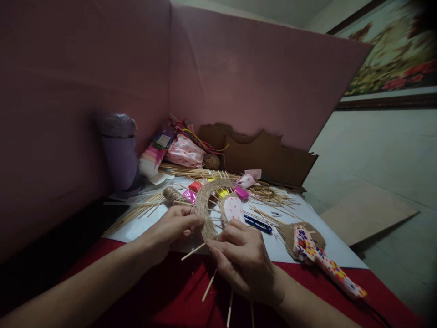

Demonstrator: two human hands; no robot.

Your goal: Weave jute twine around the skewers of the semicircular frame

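A curved band of woven twine point(204, 200) runs over thin wooden sticks that fan outward. At its centre sits an oval pad of pink dotted cloth point(234, 208) edged with twine. My left hand point(175, 224) is closed on the band's left side, thumb on top. My right hand point(244, 262) pinches the band's lower end, its fingers bent over the sticks and partly hiding the pad. Several sticks stick out below the hands toward the red cloth. Just behind my left hand lies a roll of twine point(173, 196).
A blue utility knife point(258, 224) lies right of the work, and a flower-patterned glue gun point(319, 255) rests on cardboard. Bundled sticks point(138, 214) lie left. Behind stand a purple tumbler point(120, 157), a twine ball point(211, 161) and torn cardboard point(252, 152). White paper point(327, 246) covers the table.
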